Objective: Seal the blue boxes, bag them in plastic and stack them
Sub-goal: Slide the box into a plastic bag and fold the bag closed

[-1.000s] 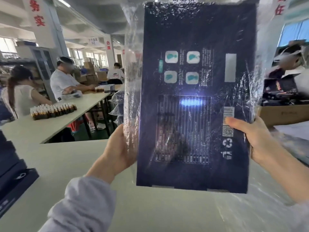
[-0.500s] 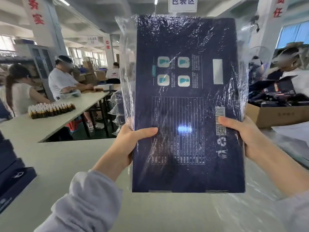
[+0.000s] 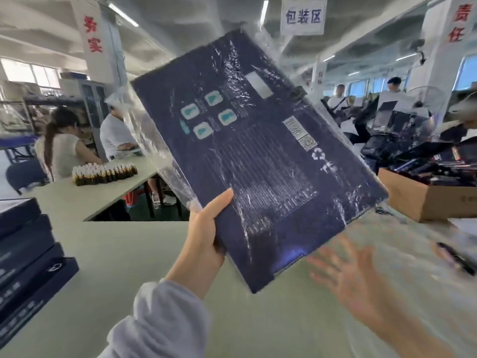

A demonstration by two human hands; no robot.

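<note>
A flat dark blue box (image 3: 258, 156) inside a clear plastic bag (image 3: 154, 151) is held up in the air, tilted with its top leaning left. My left hand (image 3: 206, 236) grips its lower left edge, thumb on the printed face. My right hand (image 3: 346, 282) is off the box, blurred, fingers spread, below the box's lower right corner. A stack of several dark blue boxes (image 3: 23, 259) stands at the left edge of the pale green table (image 3: 116, 254).
A cardboard carton (image 3: 423, 197) full of dark items stands at the right on the table. A dark pen-like object (image 3: 454, 257) lies near it. People sit at other tables behind, one bearing rows of small bottles (image 3: 103, 171).
My right hand has let go of the bagged box and dropped away below it. The box, upright before, now tilts to the left, held by my left hand alone.
</note>
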